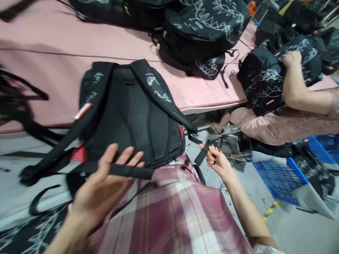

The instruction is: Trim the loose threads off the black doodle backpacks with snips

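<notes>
A black backpack (138, 117) rests against the edge of a pink-covered table, its padded back panel and shoulder straps facing me. My left hand (104, 186) is palm up below it, fingers stretched and apart. A black webbing strap (132, 171) from the backpack's left side passes behind my thumb and lies across those fingers, its end loose. On the right, my right hand (218, 160) is closed on another black strap (201, 153), pinched between thumb and fingers. Red tabs (79, 153) show at the backpack's lower corners.
More black backpacks with white line prints (207, 24) lie along the pink table (44, 80). At right, a co-worker's hand (292, 58) rests on another backpack (264, 78). Blue crates (284, 178) stand on the floor. A printed black bag (31, 238) is at lower left.
</notes>
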`<state>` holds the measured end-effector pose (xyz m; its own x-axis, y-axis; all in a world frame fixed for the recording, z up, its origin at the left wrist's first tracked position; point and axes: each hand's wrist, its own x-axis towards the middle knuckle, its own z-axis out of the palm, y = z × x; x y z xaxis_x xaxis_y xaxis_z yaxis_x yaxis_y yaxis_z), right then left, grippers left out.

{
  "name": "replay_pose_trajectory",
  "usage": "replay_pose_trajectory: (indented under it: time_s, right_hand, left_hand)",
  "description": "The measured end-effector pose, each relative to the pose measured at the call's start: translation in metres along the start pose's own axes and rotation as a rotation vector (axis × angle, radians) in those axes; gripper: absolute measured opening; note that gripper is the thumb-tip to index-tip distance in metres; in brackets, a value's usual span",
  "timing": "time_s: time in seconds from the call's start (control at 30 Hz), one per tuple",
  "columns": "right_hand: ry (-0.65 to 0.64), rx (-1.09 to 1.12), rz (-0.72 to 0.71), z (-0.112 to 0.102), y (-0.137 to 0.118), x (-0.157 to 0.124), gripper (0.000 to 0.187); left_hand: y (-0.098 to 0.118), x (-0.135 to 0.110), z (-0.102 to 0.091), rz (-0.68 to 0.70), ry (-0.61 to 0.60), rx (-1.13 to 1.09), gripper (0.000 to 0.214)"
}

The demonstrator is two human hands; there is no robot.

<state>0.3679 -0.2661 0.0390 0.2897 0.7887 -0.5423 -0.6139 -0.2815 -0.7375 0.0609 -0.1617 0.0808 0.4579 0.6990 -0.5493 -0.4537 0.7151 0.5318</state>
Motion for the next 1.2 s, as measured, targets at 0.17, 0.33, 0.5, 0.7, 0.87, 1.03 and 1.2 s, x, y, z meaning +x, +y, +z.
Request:
replay_pose_trajectory:
  time_s: [0.17, 0.33, 0.5, 0.7, 0.87, 1.03, 1.2]
  right_hand:
    - [-0.008, -0.010, -0.030, -0.005, 0.008, 0.002, 0.023]
    - [0.018, -0.101, -0.080, -0.010, 0.013, -0.002, 0.029]
    - [0.226, -0.822, -0.218, -0.024, 0.015, 0.002, 0.033]
    - [0.396, -1.752, -0.282, -0.016, 0.009, 0.001, 0.030]
    - [0.049, -1.465, -0.585, 0.041, 0.010, -0.022, 0.044]
    - [-0.177, -1.169, -0.746, 0.088, 0.018, -0.027, 0.016]
    - [-0.209, -1.158, -0.905, 0.098, 0.021, -0.016, 0.012]
  left_hand:
    - [-0.012, 0.021, 0.027, 0.028, 0.001, -0.114, 0.040]
    - [-0.005, 0.021, 0.029, 0.073, -0.010, -0.152, 0.038]
    - [-0.009, 0.021, 0.035, 0.075, -0.025, -0.094, 0.039]
    - [-0.004, 0.018, 0.053, 0.014, -0.094, 0.249, 0.036]
    - [0.002, 0.023, 0.063, 0.031, -0.089, 0.428, 0.043]
    - [0.004, 0.027, 0.076, 0.018, -0.060, 0.307, 0.030]
    - [0.006, 0.027, 0.081, -0.038, -0.094, 0.268, 0.027]
